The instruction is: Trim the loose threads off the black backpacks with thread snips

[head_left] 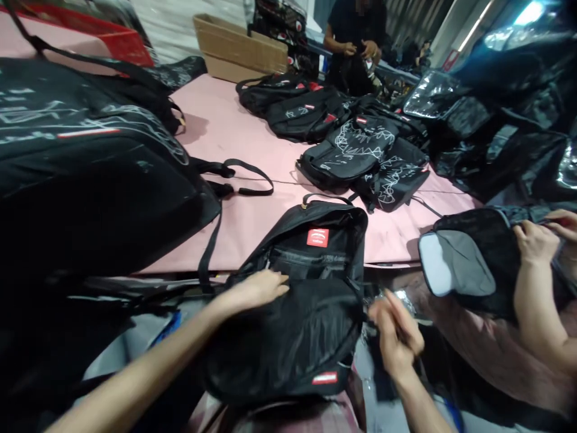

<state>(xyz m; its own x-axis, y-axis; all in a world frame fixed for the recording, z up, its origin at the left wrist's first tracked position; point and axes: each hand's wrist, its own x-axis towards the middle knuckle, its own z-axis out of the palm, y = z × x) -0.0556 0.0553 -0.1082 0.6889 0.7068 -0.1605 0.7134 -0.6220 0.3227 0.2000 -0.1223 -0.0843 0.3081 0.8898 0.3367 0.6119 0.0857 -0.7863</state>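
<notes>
A black backpack (293, 337) leans over the table's near edge in front of me, its main compartment unzipped. A red label (318, 237) shows on the inside lining, and a small red-and-white patch (324, 377) sits low on its front. My left hand (259, 290) is closed over the left part of the opening's front edge. At the backpack's right side, my right hand (396, 331) is closed, thumb and fingers curled together. What it pinches, if anything, is too small and blurred to make out.
A large black bag (103, 198) fills the left side. Several black backpacks (360, 150) lie across the pink table (216, 120). A cardboard box (241, 51) stands at the back. At right, another person's hands (536, 240) work on a bag (469, 258); a further person (356, 42) stands behind.
</notes>
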